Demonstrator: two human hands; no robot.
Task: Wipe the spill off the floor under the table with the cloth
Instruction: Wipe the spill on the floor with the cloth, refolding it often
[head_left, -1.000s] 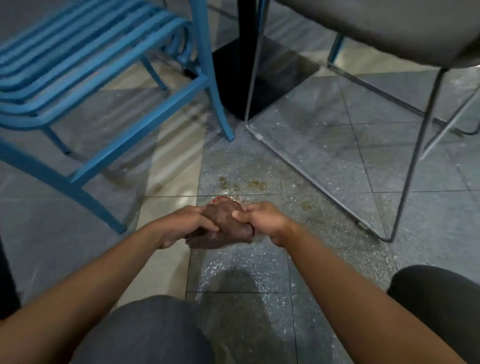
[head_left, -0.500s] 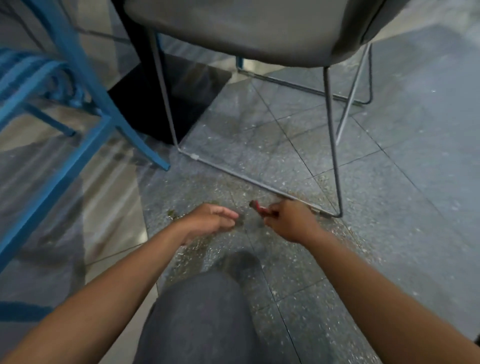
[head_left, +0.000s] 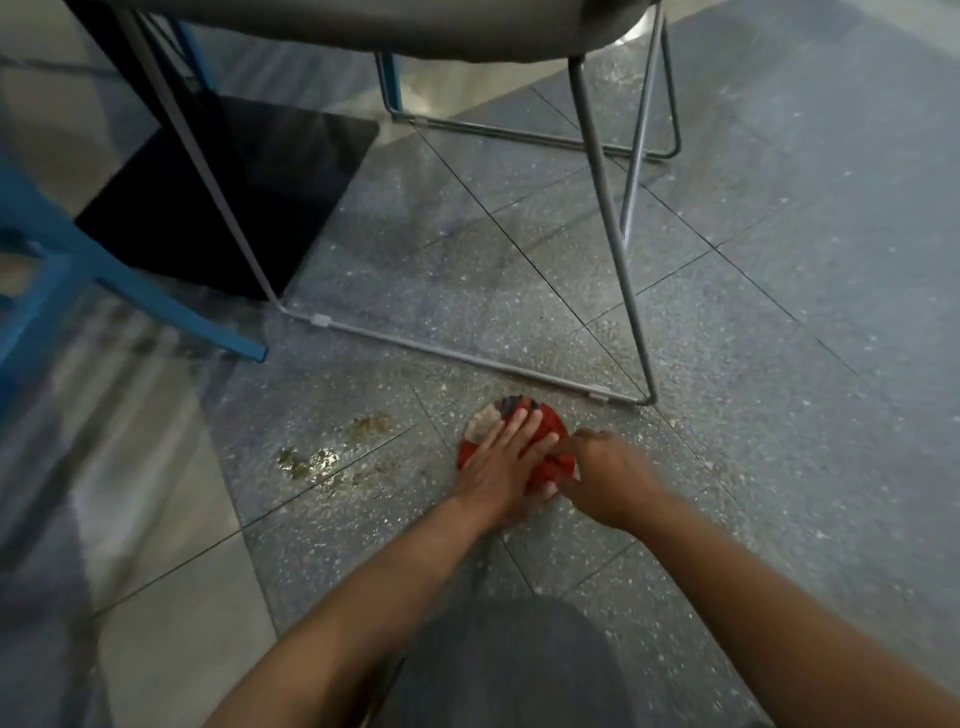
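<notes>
A red cloth (head_left: 545, 423) with white and blue patches lies bunched on the grey speckled floor, just in front of the grey chair's floor rail. My left hand (head_left: 501, 462) lies flat on top of it, fingers spread and pressing down. My right hand (head_left: 605, 475) grips the cloth's right edge with curled fingers. The spill (head_left: 332, 457), a wet patch with greenish-brown bits, sits on the floor to the left of the cloth, apart from it. More small bits are scattered toward the rail.
A grey chair with a thin metal frame (head_left: 608, 228) stands over the floor just beyond the cloth. The table's black base (head_left: 234, 197) is at the upper left. A blue chair leg (head_left: 171, 317) ends left of the spill. My knee (head_left: 509, 670) is at the bottom.
The view swung right. My left hand moved from beside the cloth to flat on top of it, and the cloth now rests on the floor near the chair rail.
</notes>
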